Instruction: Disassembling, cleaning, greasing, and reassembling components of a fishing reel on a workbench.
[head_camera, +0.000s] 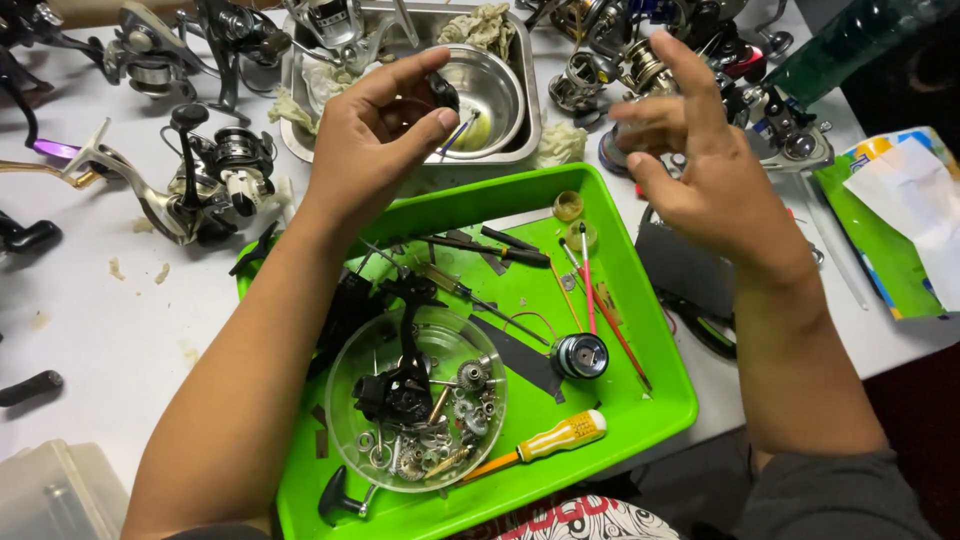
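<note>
Pinching a small black rounded reel part (441, 90) between thumb and fingers (405, 72) of the left hand (370, 140), raised above the round stainless steel bowl (495, 95) inside the rectangular metal tray (530, 120). Looks light, hard and rigid, likely greasy and slippery, so best gripped by its edges with the fingertips as now. Right hand (700, 170) hovering alongside, fingers loosely spread and curled, apparently holding nothing. Below, on the white worktop (110, 330), a bright green plastic tray (650, 400) carrying a clear round plastic dish (345, 400) of small gears, screws and a black reel body, a yellow-handled screwdriver (555, 438), a small silver-and-black spool (580, 355) and thin red-handled picks (600, 300). Further left, a black and silver spinning reel (215, 180); more reels crowded along the far edge.
</note>
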